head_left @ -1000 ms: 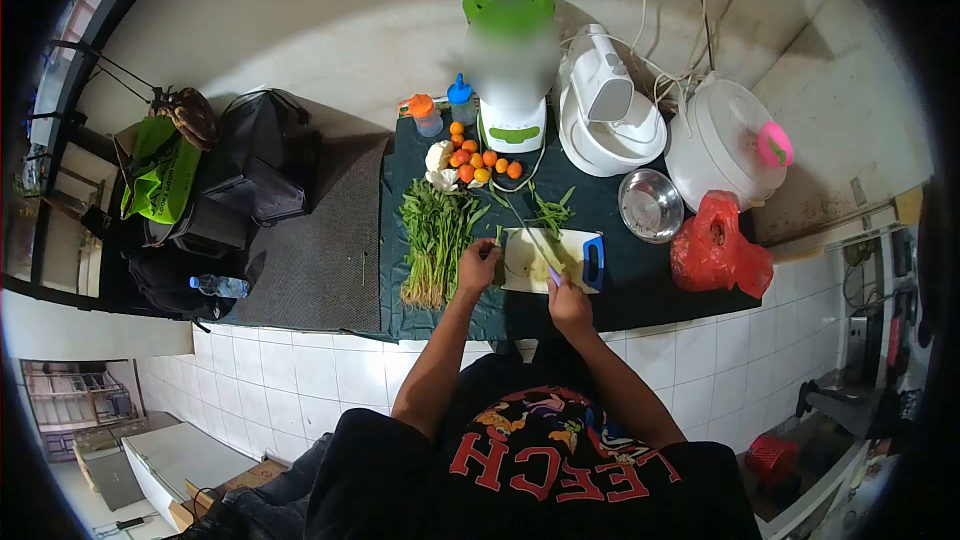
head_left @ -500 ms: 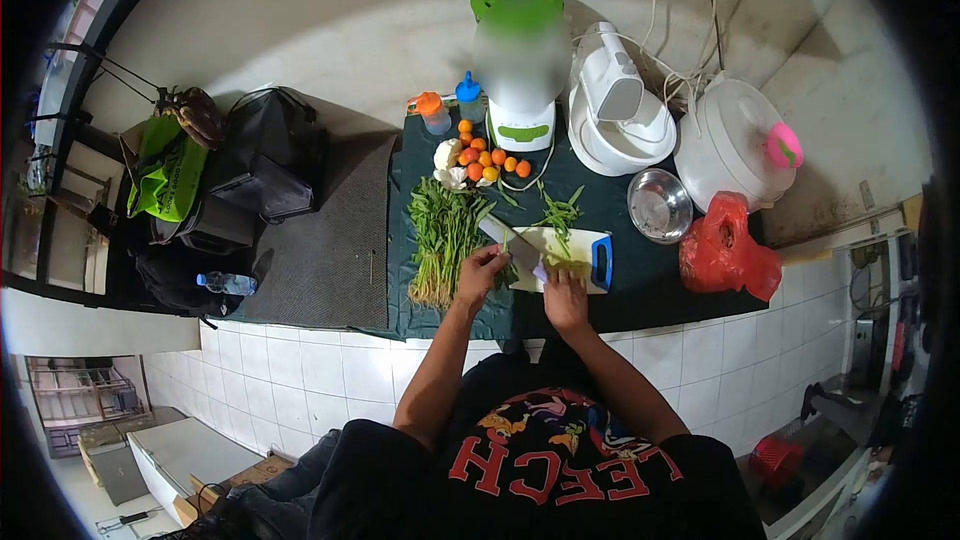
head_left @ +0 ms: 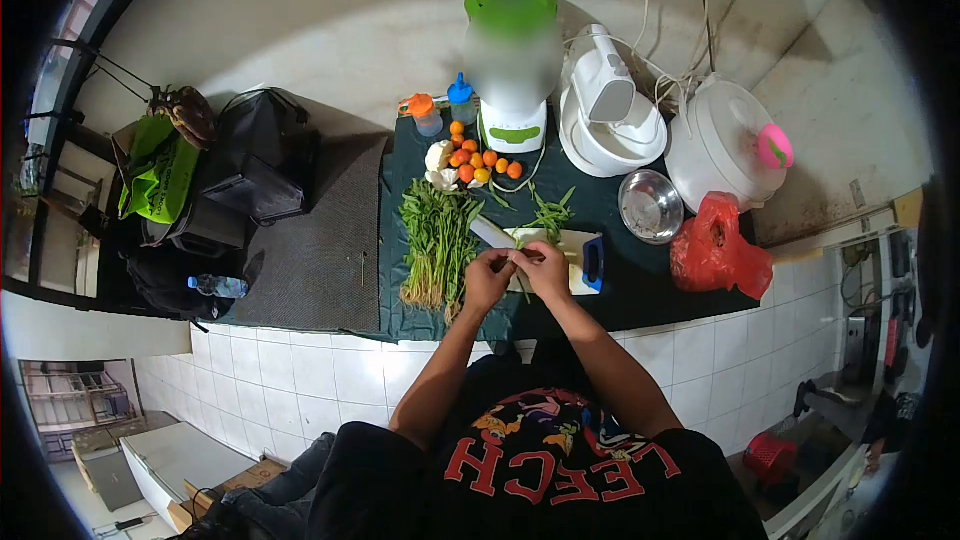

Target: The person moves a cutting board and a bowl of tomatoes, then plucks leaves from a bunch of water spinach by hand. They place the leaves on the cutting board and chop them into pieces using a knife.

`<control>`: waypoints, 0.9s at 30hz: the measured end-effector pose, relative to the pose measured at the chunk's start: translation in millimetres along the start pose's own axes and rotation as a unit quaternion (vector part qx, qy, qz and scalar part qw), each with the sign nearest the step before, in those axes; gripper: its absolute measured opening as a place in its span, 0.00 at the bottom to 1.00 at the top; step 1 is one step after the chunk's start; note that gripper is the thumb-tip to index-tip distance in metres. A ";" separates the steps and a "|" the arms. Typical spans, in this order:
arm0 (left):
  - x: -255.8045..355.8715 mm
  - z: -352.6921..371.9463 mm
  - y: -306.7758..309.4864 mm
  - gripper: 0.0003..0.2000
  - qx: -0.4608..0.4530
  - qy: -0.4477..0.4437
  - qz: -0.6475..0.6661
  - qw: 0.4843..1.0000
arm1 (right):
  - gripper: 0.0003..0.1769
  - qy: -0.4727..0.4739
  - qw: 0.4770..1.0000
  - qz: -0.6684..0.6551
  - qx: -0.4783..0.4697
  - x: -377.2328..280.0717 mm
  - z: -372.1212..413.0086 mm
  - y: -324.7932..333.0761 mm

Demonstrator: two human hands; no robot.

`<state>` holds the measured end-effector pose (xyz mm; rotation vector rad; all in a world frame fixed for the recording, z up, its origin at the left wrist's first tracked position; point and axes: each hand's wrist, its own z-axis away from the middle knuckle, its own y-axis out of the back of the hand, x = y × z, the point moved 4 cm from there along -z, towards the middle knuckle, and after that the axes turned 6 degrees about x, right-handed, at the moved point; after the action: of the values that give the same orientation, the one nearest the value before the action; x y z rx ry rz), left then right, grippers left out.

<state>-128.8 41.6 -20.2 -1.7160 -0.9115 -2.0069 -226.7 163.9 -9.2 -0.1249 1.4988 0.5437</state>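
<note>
Left hand [head_left: 487, 280] and right hand [head_left: 542, 268]: 2 hands, both pinched closed, fingertips meeting over the left part of the cutting board [head_left: 577, 252]; what they grip cannot be told. Knife [head_left: 492, 232]: blade at the board's far left corner. Bundled leafy greens [head_left: 436, 240]: left of the board. Loose leaves [head_left: 551, 212]: at its far edge. Metal bowl [head_left: 650, 205]: beyond it, rightward. Red plastic bag [head_left: 718, 248]: right of it.
</note>
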 end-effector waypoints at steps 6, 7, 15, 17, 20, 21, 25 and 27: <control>12.1 2.1 -3.6 0.10 -0.049 0.085 0.091 0.991 | 0.14 0.001 1.000 0.005 -0.022 -2.0 -4.2 11.4; 8.7 0.0 -4.5 0.10 -0.050 0.077 0.114 0.989 | 0.14 0.020 0.999 -0.002 -0.030 -6.1 -5.4 11.5; 15.0 -3.5 -5.8 0.12 -0.086 0.156 0.216 0.960 | 0.16 -0.099 0.984 -0.127 -0.077 -8.5 -14.0 15.6; 15.6 -4.6 -1.7 0.12 -0.101 0.185 0.222 0.952 | 0.14 -0.106 0.986 -0.079 -0.102 -9.8 -14.4 17.2; 4.8 -3.2 -1.4 0.11 -0.117 0.214 0.246 0.938 | 0.14 -0.041 0.987 -0.077 -0.132 -19.7 -14.4 22.5; 3.2 -2.8 -0.9 0.11 -0.117 0.212 0.264 0.934 | 0.14 -0.043 0.987 -0.076 -0.132 -17.0 -15.4 22.4; 0.1 -2.2 -1.5 0.12 -0.105 0.172 0.209 0.957 | 0.14 -0.032 0.989 -0.054 -0.135 -14.9 -13.4 18.0; 2.4 -3.9 -1.6 0.11 -0.114 0.173 0.190 0.960 | 0.14 0.000 0.990 -0.071 -0.118 -15.4 -15.6 17.9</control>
<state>-133.2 40.5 -18.5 -1.4410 -0.2214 -2.1035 -248.0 169.2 8.7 -0.4128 1.4092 0.6053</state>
